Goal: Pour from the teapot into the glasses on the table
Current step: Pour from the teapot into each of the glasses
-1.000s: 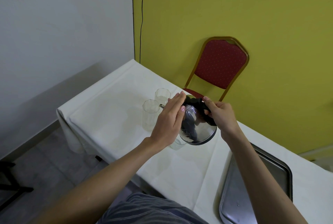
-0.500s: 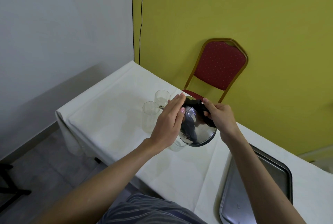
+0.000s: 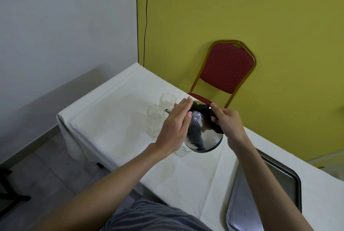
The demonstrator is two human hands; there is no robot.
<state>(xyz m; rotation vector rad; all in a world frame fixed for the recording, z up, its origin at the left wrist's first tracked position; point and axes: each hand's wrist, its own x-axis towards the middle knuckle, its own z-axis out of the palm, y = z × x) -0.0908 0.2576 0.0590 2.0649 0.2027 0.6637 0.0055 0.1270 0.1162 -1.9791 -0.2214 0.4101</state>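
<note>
A shiny steel teapot (image 3: 203,135) is held tilted above the white table (image 3: 111,119), its spout toward the near tall glass (image 3: 154,121). My right hand (image 3: 228,124) grips its black cloth-wrapped handle (image 3: 204,111). My left hand (image 3: 176,128) lies flat against the pot's top and side, fingers together, hiding the lid. A second clear glass (image 3: 167,100) stands just behind the first. A third glass (image 3: 183,151) shows only partly under the pot. I cannot see liquid flowing.
A steel tray (image 3: 270,189) lies on the table at the right, near the front edge. A red padded chair (image 3: 226,69) stands behind the table against the yellow wall. The table's left end drops off to the grey floor.
Both hands and the teapot stay almost where they were; the pot has shifted very slightly. The glasses have not moved.
</note>
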